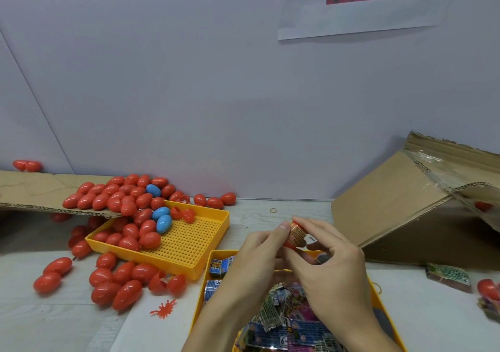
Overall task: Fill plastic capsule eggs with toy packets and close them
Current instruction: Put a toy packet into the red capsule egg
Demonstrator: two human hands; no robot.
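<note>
Both hands meet above the near yellow tray (377, 292) of toy packets (281, 314). My left hand (259, 254) and my right hand (328, 259) together pinch a folded toy packet (297, 234) that sits in a red capsule half (290, 244); the half is mostly hidden by my fingers. A heap of red capsule eggs (127, 197) with three blue ones (162, 218) spills from a cardboard sheet into a second yellow perforated tray (189, 241) at the left.
More red eggs (116, 284) and an opened egg (167, 284) lie on the table at the front left, with a red toy spider (163, 308). A tipped cardboard box (411, 208) stands on the right, with a packet bundle (447, 277) below it.
</note>
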